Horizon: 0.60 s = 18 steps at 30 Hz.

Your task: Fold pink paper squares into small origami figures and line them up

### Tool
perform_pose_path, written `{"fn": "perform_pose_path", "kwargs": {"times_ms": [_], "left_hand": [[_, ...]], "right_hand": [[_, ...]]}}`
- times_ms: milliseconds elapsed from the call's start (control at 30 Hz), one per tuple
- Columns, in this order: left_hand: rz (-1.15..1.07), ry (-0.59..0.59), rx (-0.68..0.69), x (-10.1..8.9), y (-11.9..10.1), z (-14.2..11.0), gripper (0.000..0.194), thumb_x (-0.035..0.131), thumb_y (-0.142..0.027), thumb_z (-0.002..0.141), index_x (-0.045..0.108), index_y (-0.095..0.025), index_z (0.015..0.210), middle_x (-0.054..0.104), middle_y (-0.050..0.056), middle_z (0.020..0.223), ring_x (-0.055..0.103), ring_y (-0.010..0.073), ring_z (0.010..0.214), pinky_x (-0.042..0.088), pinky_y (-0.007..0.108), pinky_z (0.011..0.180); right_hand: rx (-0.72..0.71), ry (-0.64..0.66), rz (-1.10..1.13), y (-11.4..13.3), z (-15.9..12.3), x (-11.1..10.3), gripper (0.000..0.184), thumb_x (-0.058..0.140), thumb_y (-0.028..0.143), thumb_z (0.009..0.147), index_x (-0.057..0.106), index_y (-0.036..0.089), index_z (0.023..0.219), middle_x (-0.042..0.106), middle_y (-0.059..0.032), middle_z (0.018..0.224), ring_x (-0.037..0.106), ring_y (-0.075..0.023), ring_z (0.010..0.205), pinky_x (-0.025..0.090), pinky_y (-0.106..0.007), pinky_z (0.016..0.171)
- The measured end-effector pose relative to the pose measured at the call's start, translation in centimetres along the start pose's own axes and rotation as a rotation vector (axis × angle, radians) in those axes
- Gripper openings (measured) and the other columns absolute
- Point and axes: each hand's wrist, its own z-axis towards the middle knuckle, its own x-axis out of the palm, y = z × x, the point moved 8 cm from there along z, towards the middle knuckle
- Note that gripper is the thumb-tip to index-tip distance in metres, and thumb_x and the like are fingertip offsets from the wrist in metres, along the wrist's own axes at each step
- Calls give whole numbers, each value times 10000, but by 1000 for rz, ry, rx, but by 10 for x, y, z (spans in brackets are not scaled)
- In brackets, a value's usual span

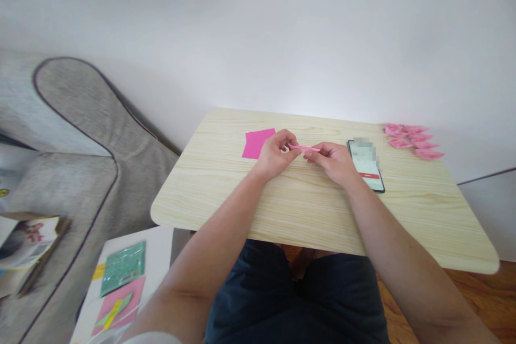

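Between my two hands is a narrow strip of folded pink paper (305, 148), raised a little over the wooden tabletop (298, 204). My left hand (278, 155) pinches its left end between thumb and fingers. At the other end, my right hand (329, 160) grips it with thumb and fingertips; some of those fingers are hidden. Flat pink paper sheets (257, 144) lie just left of my left hand. To the right of my right hand rests a smartphone (366, 165) with its screen lit.
Several folded pink paper pieces (415, 140) are grouped at the table's back right. A white wall (298, 37) rises behind the table. On the left are a grey sofa (80, 102) and a low white surface bearing a green packet (124, 267) and pink paper (137, 293).
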Motion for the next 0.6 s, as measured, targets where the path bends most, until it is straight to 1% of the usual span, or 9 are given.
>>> {"fn": "perform_pose_path", "kwargs": {"times_ms": [167, 367, 467, 600], "left_hand": [[-16, 15, -28, 1, 1, 0, 191, 761, -236, 755, 589, -195, 828, 653, -21, 785, 600, 119, 725, 428, 270, 677], [-53, 26, -39, 1, 5, 1, 210, 771, -240, 745, 584, -191, 826, 632, -30, 772, 580, 105, 702, 416, 262, 667], [-113, 42, -70, 2, 9, 1, 258, 794, -258, 737, 576, -196, 859, 625, -38, 770, 568, 94, 672, 400, 250, 636], [-230, 73, -117, 4, 13, 2, 356, 837, -292, 705, 554, -211, 905, 601, -57, 712, 551, 89, 615, 378, 239, 590]], "right_hand": [[2, -2, -1, 1, 0, 0, 329, 791, 534, 827, 797, 206, 840, 777, -35, 791, 595, -154, 667, 404, -299, 634], [-1, 2, -11, 1, -1, 0, 346, 794, 551, 824, 802, 206, 851, 782, -38, 796, 612, -159, 669, 411, -304, 638], [-6, 8, 2, 0, 0, -1, 342, 799, 556, 823, 804, 214, 839, 789, -44, 810, 648, -176, 705, 451, -311, 669], [-2, 44, 106, 0, 0, 2, 337, 820, 557, 807, 808, 222, 833, 797, -53, 823, 712, -211, 786, 534, -343, 779]]}}
